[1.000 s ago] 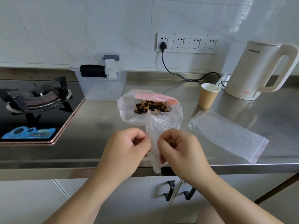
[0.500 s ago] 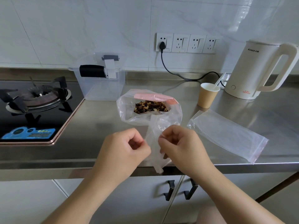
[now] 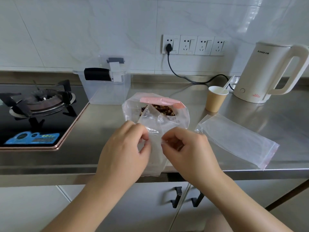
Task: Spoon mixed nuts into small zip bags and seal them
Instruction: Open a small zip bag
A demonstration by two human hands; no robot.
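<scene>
1. Cabinet doors with black handles (image 3: 177, 196) nearest, under the worktop (image 3: 103, 131) edge
2. Left hand (image 3: 124, 153) and right hand (image 3: 187, 154) side by side over the near edge of the steel worktop, both curled
3. Each hand pinches one side of a small clear zip bag (image 3: 154, 148) between thumb and fingertips; bag mouth is up between the hands, body hangs down past the worktop edge
4. Small bag looks empty, mouth partly spread; can't tell whether the zip strip is fully parted
5. Just beyond the hands: big clear bag of mixed nuts (image 3: 164, 109) stands on the worktop, top open, pink zip band (image 3: 157, 100) at the far rim, nuts visible inside
6. Right of the hands: stack of flat spare zip bags (image 3: 237, 139) lying diagonally on the worktop, red strip at the near-right end
7. Left: black gas hob (image 3: 38, 113) set into the worktop, blue sticker at its near edge
8. Farther back: clear plastic container (image 3: 107, 89) with black handle, left of centre
9. Far right: brown paper cup (image 3: 216, 99) with a white spoon (image 3: 227, 85) in it, then a cream electric kettle (image 3: 265, 74) beside it
10. Back wall: row of sockets (image 3: 194, 45), black plug in the leftmost, cable runs right toward the kettle
</scene>
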